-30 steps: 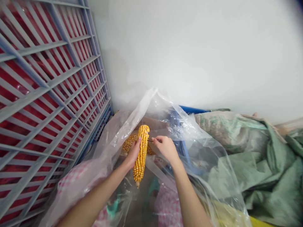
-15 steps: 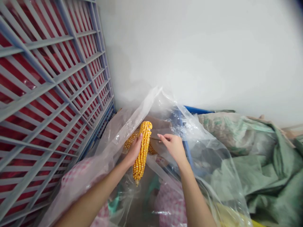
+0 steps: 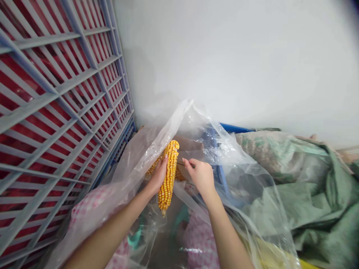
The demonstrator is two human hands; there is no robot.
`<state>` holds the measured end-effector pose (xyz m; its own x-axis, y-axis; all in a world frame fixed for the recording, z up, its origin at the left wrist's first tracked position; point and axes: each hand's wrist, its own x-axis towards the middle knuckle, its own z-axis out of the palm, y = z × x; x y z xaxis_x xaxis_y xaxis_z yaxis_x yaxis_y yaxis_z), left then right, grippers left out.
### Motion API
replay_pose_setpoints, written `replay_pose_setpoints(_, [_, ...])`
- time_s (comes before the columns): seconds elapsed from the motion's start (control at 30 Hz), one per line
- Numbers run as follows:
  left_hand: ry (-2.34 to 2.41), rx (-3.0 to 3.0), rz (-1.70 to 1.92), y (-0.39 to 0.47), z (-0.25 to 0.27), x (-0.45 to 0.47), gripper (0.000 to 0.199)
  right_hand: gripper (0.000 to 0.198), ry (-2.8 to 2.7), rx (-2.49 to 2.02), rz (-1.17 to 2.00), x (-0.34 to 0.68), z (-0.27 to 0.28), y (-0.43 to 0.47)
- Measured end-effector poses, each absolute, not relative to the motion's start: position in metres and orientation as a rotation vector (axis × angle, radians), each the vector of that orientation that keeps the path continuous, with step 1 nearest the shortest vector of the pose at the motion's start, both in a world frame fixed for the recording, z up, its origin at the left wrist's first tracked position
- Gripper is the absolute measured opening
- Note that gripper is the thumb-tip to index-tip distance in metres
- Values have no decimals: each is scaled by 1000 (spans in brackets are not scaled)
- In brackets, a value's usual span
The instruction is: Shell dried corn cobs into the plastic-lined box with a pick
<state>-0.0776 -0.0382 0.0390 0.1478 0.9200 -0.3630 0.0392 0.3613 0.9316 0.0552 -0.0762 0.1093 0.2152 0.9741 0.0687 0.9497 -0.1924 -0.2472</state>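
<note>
An ear of dried yellow corn (image 3: 168, 175) stands tilted over a clear plastic bag (image 3: 134, 160), its pointed tip downward. Wrapped round its left side is my left hand (image 3: 159, 173), thumb along the kernels. A few kernels are gone near the blunt top end. My right hand (image 3: 199, 175) pinches a thin dark pointed tool (image 3: 180, 163), like a needle or awl; its point reaches the cob's right edge, and its far end is hidden in my fingers. Loose corn kernels (image 3: 179, 175) show behind the ear.
Stacked plastic crates (image 3: 64, 93) with red contents rise on the left. A blue crate (image 3: 221, 175) stands behind the bag, by a white wall (image 3: 238, 63). Green and white sacks (image 3: 308, 201) lie on the right. Pink checked cloth (image 3: 200, 239) shows through the plastic.
My right hand has come left, bringing the tool's tip to the corn. A gap in the kernels near the top now looks larger. My left hand keeps its hold.
</note>
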Motion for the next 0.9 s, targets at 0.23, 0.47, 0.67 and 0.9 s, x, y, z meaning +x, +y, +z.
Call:
replay_pose_setpoints(0.23, [1233, 974, 853, -38, 40, -78, 57, 44, -1750, -2212, 304, 56, 112, -76])
replay_pose_setpoints(0.47, [1250, 974, 823, -38, 43, -79, 58, 44, -1744, -2241, 277, 56, 114, -76])
replay_pose_setpoints(0.67, [1247, 1008, 832, -38, 42, -79, 57, 44, -1765, -2269, 222, 57, 114, -76])
replay_pose_setpoints(0.9, [1275, 1005, 793, -37, 45, -78, 60, 46, -1769, -2251, 146, 61, 112, -76])
